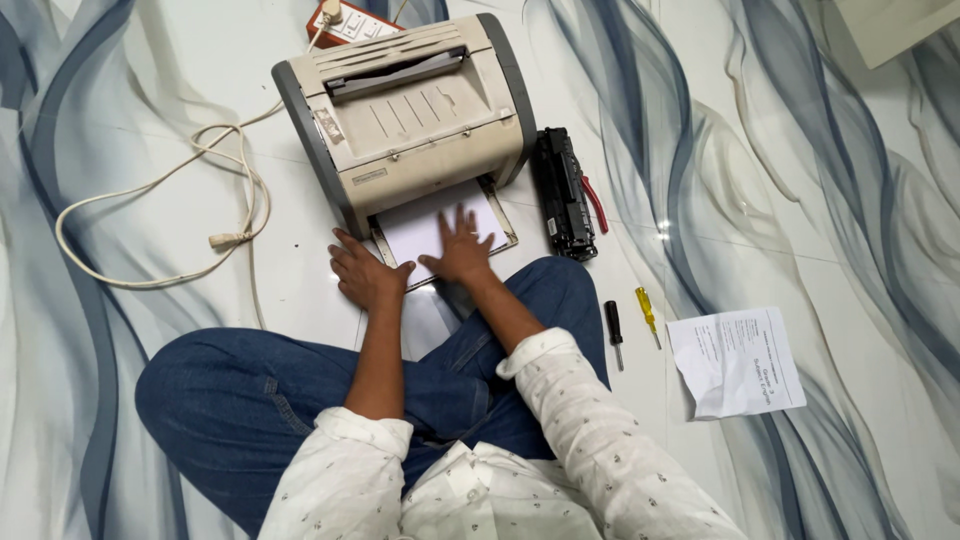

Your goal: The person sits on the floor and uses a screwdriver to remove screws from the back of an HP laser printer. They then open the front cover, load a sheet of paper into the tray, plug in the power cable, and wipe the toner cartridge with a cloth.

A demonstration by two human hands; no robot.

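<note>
Head view: a beige printer [405, 115] sits on the marbled floor [760, 180], its paper [430, 228] in the front tray. The right hand [458, 248] lies flat and spread on the sheets, seemingly squaring them. The left hand [362, 270], fingers loosely curled, rests at the tray's left corner. Right of the printer lie a toner cartridge [563, 193] and two screwdrivers [632, 322].

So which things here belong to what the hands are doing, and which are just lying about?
In hand:
- left hand on the floor by the paper tray
- right hand flat on the white paper
- beige printer

Lying about:
- black toner cartridge
- black-handled screwdriver
- yellow-handled screwdriver
- crumpled printed sheet
- loose cable
- power strip
</note>
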